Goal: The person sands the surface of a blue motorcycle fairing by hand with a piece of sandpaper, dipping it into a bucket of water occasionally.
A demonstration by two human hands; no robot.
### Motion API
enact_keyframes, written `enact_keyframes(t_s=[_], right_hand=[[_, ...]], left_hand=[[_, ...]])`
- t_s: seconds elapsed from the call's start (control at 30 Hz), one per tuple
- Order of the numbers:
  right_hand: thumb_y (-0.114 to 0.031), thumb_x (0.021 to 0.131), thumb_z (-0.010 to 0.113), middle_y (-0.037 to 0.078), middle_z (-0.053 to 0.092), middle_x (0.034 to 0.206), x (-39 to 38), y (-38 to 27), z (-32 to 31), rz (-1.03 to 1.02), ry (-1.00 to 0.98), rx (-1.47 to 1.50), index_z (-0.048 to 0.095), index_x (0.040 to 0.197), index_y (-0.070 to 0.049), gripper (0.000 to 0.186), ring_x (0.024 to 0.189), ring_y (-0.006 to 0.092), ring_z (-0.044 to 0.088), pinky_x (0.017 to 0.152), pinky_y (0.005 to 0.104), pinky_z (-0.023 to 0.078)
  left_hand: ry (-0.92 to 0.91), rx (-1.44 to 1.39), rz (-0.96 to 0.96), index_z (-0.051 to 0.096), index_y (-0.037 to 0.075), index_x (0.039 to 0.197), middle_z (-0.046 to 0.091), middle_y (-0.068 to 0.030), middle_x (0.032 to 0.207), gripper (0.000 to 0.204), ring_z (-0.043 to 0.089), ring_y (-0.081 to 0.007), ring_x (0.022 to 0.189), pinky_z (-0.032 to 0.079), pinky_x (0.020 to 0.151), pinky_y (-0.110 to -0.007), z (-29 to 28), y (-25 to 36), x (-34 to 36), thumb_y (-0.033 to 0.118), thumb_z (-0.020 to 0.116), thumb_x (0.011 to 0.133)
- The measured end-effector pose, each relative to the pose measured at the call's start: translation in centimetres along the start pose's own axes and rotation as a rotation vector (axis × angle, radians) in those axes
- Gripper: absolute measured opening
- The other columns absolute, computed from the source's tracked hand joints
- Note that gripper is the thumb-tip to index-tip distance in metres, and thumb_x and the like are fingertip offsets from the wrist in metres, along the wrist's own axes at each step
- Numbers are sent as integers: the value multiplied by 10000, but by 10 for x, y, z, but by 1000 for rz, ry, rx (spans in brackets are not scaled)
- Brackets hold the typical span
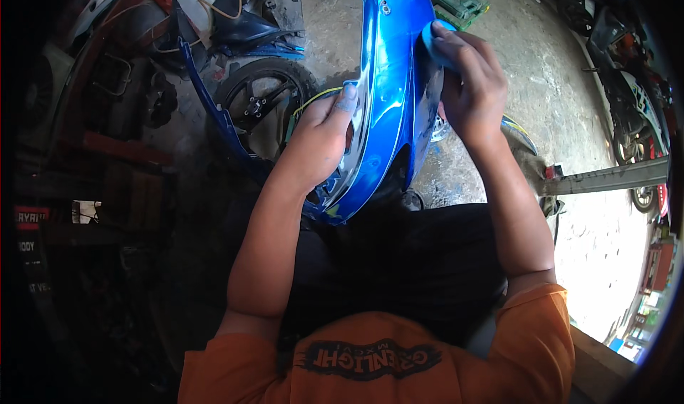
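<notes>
A long, glossy blue motorcycle body panel (388, 69) stands tilted over my lap, its lower end near my legs and its upper end running out of the top of the view. My left hand (324, 137) is closed around the panel's left edge, with the thumb on top and bluish dust on the thumb tip. On the far right side, my right hand (479, 83) pinches a light-blue pad (429, 44) against the panel's dark blue side face. Its other fingers curl behind the pad and are partly hidden.
Left of the panel lies a black spoked wheel with a tyre (239, 94), beside a curved dark blue trim piece (206, 94). A green box-like object (459, 6) sits on the concrete floor beyond. Motorcycles (630, 115) and a grey metal beam (605, 177) are at the right.
</notes>
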State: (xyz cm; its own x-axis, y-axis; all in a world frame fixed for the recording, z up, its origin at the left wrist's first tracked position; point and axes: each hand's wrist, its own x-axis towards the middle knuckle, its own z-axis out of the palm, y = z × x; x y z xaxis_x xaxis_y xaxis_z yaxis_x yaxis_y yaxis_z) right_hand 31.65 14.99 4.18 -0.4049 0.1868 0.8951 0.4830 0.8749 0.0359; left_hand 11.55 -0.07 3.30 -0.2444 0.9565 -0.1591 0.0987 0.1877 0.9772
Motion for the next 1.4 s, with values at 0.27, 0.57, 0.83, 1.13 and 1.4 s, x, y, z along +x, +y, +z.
enact_keyframes(t_s=[0.27,0.57,0.83,1.13,1.4], right_hand=[[-53,763,762,106,792,1250,5,-7,-1,-59,-13,67,725,1033,-51,273,1180,332,746,935,436,607],[-56,782,759,99,799,1183,5,-15,6,-91,76,128,717,1006,-62,228,1183,291,752,901,405,585],[-88,743,797,59,787,1238,12,-41,-1,-166,-42,173,701,980,-78,256,1155,293,734,924,408,585],[-12,805,723,103,763,1222,15,-30,-1,-152,-123,426,690,1038,-50,238,1207,323,710,1010,422,591],[185,727,698,153,793,1223,18,-39,-7,-160,-140,347,712,1089,0,407,1172,367,745,1011,445,618]], left_hand=[[4,-25,-22,702,55,1034,548,45,767,486,494,-67,698,412,653,-272,3,0,-2,449,461,1189],[-26,-70,18,697,65,1035,539,58,777,484,472,-58,706,400,655,-259,4,-4,-2,459,462,1188],[-41,-32,41,690,52,1039,550,53,782,474,487,-53,714,410,657,-255,6,-7,0,437,460,1192],[30,-109,47,654,67,950,581,10,728,515,531,-82,641,439,608,-251,6,-11,0,515,509,1158],[-13,-40,15,676,63,991,539,43,755,530,488,-74,698,409,654,-280,4,-9,-2,497,443,1186]])
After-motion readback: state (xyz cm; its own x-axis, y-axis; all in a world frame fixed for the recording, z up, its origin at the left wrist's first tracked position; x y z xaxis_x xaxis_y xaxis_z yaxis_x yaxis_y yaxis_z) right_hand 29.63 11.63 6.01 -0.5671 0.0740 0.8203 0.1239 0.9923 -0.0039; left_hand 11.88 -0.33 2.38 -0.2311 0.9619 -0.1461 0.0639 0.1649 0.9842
